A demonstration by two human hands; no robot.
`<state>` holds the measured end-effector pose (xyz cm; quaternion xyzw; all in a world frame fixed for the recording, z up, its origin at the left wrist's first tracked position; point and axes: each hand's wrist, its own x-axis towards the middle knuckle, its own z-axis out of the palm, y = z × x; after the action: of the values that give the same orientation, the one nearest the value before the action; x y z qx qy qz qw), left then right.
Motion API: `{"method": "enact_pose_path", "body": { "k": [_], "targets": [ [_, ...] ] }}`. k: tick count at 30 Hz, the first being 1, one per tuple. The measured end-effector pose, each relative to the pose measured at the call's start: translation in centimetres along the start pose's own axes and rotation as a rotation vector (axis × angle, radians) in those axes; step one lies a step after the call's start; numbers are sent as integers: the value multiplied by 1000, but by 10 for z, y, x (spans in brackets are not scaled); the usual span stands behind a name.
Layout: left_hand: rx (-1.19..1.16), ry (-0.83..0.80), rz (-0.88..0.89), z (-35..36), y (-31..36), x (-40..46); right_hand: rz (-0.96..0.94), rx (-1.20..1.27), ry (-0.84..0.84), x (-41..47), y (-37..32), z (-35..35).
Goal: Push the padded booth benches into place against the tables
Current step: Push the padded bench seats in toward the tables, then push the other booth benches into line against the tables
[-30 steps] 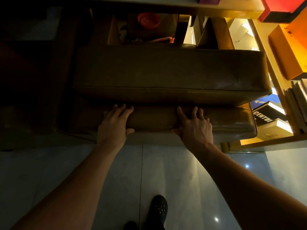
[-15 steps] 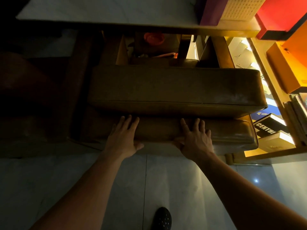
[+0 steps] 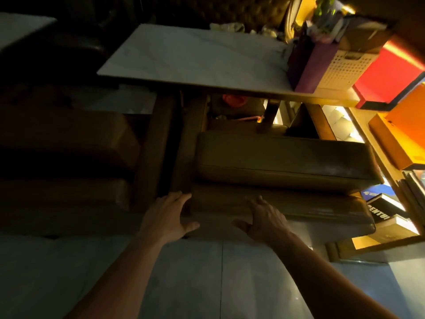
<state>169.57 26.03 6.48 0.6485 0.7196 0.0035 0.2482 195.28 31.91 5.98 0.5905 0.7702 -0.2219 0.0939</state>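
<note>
In the dim booth, the tabletop [image 3: 195, 63] is overhanging the bench [image 3: 282, 162], whose padded back both flat, ungripping hands, left hand [image 3: 166, 218] and right hand [image 3: 265, 221], are pressing to shove it under.

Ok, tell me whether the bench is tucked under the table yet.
Partly in: the bench seat's far edge sits below the table edge; most remains out.

My bench [image 3: 285, 162] is olive-brown; the table [image 3: 195, 58] white, faintly veined; beside it a purple box [image 3: 308, 65], red box [image 3: 388, 74], orange box [image 3: 400, 134].
</note>
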Motion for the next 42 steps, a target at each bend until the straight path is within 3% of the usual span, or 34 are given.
{"method": "enact_pose_path", "body": {
  "k": [10,19,25,32,42],
  "targets": [
    [-80,125,-14,-97,-191,-100,-142,17,-3,-26,-247,9],
    [-116,203,-169,-113,-356,-128,-226,-34,-14,21,-387,59],
    [-59,234,-274,-124,-473,-120,-259,-48,19,80,-462,104],
    [71,196,-276,-142,-604,-79,-175,-114,-1,141,-523,143],
    [107,92,-137,-137,-664,-30,-42,-111,42,164,-528,170]
  ]
}}
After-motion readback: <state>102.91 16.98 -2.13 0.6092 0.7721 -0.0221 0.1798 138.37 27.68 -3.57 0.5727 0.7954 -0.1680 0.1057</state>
